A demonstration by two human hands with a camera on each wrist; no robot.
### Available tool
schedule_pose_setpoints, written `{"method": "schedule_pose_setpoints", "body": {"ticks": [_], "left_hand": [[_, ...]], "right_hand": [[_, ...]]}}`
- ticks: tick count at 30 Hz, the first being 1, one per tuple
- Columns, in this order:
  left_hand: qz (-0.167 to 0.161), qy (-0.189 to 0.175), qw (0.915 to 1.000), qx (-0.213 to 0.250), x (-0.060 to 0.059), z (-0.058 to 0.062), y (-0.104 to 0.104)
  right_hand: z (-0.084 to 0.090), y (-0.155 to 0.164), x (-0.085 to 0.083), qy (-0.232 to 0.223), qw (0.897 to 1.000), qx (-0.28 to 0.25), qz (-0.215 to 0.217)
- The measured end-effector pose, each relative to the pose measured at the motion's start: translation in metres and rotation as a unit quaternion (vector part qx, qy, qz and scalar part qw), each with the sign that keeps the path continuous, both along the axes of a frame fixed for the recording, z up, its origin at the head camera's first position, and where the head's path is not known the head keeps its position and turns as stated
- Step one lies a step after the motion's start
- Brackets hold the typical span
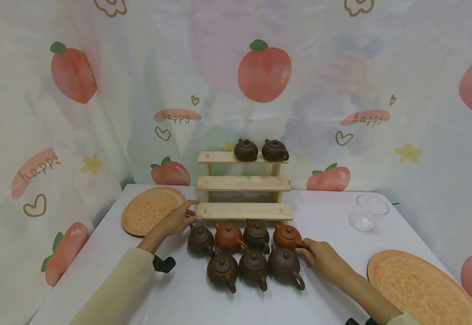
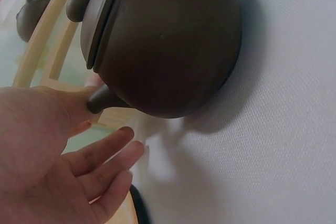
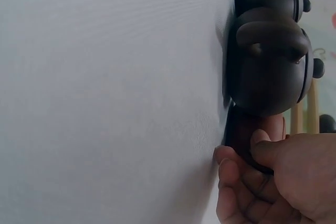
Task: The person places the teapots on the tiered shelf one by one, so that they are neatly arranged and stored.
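Fingers of the right hand [image 1: 324, 258] grip the rightmost reddish teapot [image 1: 287, 233] on the worktop [image 1: 167, 298], before a wooden rack [image 1: 243, 183] near the back edge. The left hand [image 1: 178, 218], fingers extended, is beside the rack.

From my feed I log rust-red teapots [image 1: 288, 235], dark brown teapots [image 1: 222, 271], a blond-wood three-tier rack [image 1: 243, 183], a white tablecloth [image 1: 175, 302] and mottled orange-tan placemats [image 1: 427, 289]. I tag the backdrop [image 1: 321, 27] as pale pastel, printed with red fruit [image 1: 264, 74], green leaves [image 1: 258, 44], yellow flowers [image 1: 408, 153] and pink "happy" swashes [image 1: 177, 115]; sleeves [image 1: 116, 284] read cream-yellow.
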State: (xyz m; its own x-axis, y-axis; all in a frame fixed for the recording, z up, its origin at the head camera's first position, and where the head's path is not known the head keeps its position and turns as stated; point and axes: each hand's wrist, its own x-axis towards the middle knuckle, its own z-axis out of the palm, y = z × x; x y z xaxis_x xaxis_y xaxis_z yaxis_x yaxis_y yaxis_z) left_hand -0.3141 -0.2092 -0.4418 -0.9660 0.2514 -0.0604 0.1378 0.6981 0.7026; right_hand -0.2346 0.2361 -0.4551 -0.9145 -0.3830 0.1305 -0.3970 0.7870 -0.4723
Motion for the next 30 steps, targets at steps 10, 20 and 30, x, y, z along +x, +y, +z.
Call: {"method": "schedule_pose_setpoints", "body": {"ticks": [10, 20, 30], "left_hand": [[0.002, 0.002, 1.0000, 0.000, 0.000, 0.000, 0.000], [0.003, -0.003, 1.0000, 0.005, -0.001, -0.002, 0.000], [0.005, -0.006, 1.0000, 0.004, -0.002, -0.001, 0.000]], "right_hand": [[0.000, 0.001, 0.001, 0.000, 1.000, -0.009, -0.005], [0.008, 0.000, -0.003, 0.028, 0.999, -0.018, 0.013], [0.024, -0.006, -0.005, 0.010, 0.999, -0.036, 0.028]]}}
